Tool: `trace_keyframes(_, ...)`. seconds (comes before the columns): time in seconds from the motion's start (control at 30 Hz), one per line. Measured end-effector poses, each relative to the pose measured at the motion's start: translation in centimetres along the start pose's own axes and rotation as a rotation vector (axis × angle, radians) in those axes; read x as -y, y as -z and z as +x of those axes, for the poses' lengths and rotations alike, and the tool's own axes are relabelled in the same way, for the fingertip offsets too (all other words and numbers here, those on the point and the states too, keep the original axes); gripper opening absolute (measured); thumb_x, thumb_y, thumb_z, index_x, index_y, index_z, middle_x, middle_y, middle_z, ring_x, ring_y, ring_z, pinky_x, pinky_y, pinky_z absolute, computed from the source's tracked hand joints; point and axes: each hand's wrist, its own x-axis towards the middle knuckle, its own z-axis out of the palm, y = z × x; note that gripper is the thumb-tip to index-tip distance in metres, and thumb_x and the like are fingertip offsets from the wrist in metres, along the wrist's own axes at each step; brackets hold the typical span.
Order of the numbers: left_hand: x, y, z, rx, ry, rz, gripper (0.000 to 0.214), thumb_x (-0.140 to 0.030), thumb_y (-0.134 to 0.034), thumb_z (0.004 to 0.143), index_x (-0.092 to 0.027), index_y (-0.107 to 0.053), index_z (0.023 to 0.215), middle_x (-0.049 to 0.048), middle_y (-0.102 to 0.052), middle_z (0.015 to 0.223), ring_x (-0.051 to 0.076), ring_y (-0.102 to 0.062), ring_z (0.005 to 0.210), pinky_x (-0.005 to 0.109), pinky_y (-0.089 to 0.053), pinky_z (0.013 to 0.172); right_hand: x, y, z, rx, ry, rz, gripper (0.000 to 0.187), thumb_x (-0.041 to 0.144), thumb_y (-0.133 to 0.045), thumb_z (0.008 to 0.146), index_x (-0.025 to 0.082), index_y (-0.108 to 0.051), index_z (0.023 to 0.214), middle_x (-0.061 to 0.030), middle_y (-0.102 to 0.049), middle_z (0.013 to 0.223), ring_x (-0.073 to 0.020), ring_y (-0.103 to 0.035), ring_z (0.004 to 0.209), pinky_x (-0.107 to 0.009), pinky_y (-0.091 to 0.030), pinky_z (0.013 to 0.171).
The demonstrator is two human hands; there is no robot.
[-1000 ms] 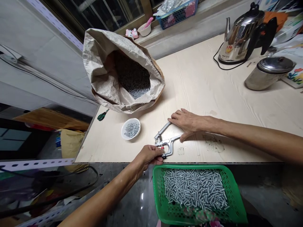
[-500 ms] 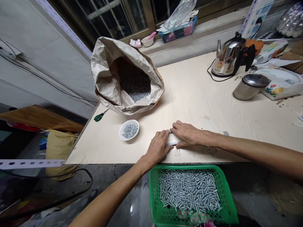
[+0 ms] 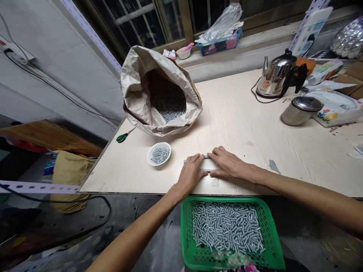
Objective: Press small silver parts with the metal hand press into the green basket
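Note:
My left hand [image 3: 190,173] lies flat on top of a metal hand press tool [image 3: 208,163] on the pale wooden table [image 3: 255,128], fingers stretched out and pressing down. My right hand [image 3: 227,163] rests palm down over the tool's handles, fingers together. Only a thin strip of the tool's metal shows between the two hands. A small white bowl [image 3: 159,154] of little metal parts sits just left of my left hand. A green basket [image 3: 231,232] full of small metal springs hangs below the table's near edge.
An open paper sack [image 3: 159,92] of metal parts stands at the back left, green scissors [image 3: 124,136] beside it. A steel kettle [image 3: 276,75], a lidded steel pot [image 3: 299,110] and packages crowd the right side. Baskets line the window sill.
My left hand moved from pinching the tool's head to lying flat over it. The tool's handles, spread a second ago, are now pressed down under both hands. The view shifted upward.

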Motion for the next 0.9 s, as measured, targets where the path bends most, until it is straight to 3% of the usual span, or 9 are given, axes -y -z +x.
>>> trace_keyframes(0.07,0.9,1.0,-0.9,-0.141,0.084,-0.046,0.042,-0.032,-0.061,0.081,-0.018,-0.055,0.120,0.0117,-0.055,0.120,0.025,-0.049,0.111,0.039,-0.042,0.091,0.1,0.6,-0.5,-0.050,0.040,0.045,0.058,0.044,-0.069,0.076,0.017,-0.047,0.122,-0.0135,-0.052,0.112,-0.0272,-0.046,0.101,-0.042,-0.044,0.081)
trace_keyframes(0.13,1.8,1.9,-2.1,-0.224,0.248,-0.051,0.032,-0.037,-0.054,0.084,-0.015,-0.064,0.105,0.0114,-0.060,0.104,0.023,-0.054,0.100,0.036,-0.043,0.085,0.5,0.9,-1.0,-0.090,0.056,0.066,0.056,0.041,-0.066,0.079,0.019,-0.045,0.126,-0.0131,-0.051,0.117,-0.0269,-0.043,0.107,-0.042,-0.042,0.086)
trace_keyframes(0.23,2.8,2.5,-3.5,-0.154,0.474,-0.039,0.034,-0.043,-0.053,0.082,-0.014,-0.068,0.072,0.0076,-0.062,0.076,0.020,-0.055,0.079,0.029,-0.040,0.070,1.4,0.1,-1.3,-0.071,0.038,0.050,0.034,0.035,-0.062,0.084,0.020,-0.054,0.113,-0.0101,-0.054,0.108,-0.0248,-0.045,0.100,-0.039,-0.041,0.083)
trace_keyframes(0.33,3.1,2.2,-3.7,-0.008,0.588,-0.091,0.032,-0.045,-0.061,0.072,-0.015,-0.065,0.060,0.0039,-0.061,0.063,0.016,-0.053,0.065,0.024,-0.032,0.057,2.1,-1.7,-0.7,-0.055,0.016,-0.009,0.020,0.033,-0.058,0.086,0.019,-0.058,0.100,-0.0082,-0.056,0.099,-0.0232,-0.046,0.092,-0.036,-0.039,0.077)
trace_keyframes(0.43,3.1,2.0,-2.8,0.100,0.645,-0.122,0.030,-0.041,-0.063,0.069,-0.016,-0.061,0.052,0.0000,-0.055,0.051,0.012,-0.047,0.054,0.024,-0.025,0.052,2.1,-3.5,0.3,-0.101,0.009,-0.088,0.009,0.025,-0.051,0.091,0.018,-0.057,0.092,-0.0070,-0.057,0.093,-0.0220,-0.046,0.087,-0.035,-0.037,0.074)
trace_keyframes(0.57,3.5,2.6,-1.8,0.194,0.662,-0.177,0.029,-0.036,-0.065,0.065,-0.015,-0.057,0.047,-0.0038,-0.043,0.042,0.010,-0.040,0.048,0.024,-0.022,0.050,1.5,-4.6,0.8,-0.171,0.053,-0.117,0.010,0.023,-0.047,0.093,0.019,-0.055,0.089,-0.0053,-0.056,0.091,-0.0203,-0.045,0.084,-0.033,-0.033,0.072)
trace_keyframes(0.8,3.0,2.4,-1.5,0.190,0.703,-0.195,0.022,-0.034,-0.068,0.061,-0.014,-0.062,0.054,-0.0035,-0.047,0.045,0.011,-0.045,0.052,0.022,-0.027,0.051,1.0,-5.3,0.7,-0.245,0.078,-0.139,0.010,0.023,-0.047,0.093,0.019,-0.054,0.087,-0.0048,-0.055,0.087,-0.0193,-0.042,0.080,-0.032,-0.029,0.070)
trace_keyframes(0.9,3.5,2.9,-1.1,0.263,0.723,-0.219,0.020,-0.031,-0.067,0.061,-0.013,-0.062,0.053,-0.0034,-0.045,0.043,0.010,-0.045,0.049,0.022,-0.028,0.050,1.0,-5.4,0.7,-0.246,0.089,-0.135,0.011,0.022,-0.046,0.093,0.019,-0.054,0.087,-0.0052,-0.055,0.087,-0.0194,-0.043,0.080,-0.032,-0.029,0.070)
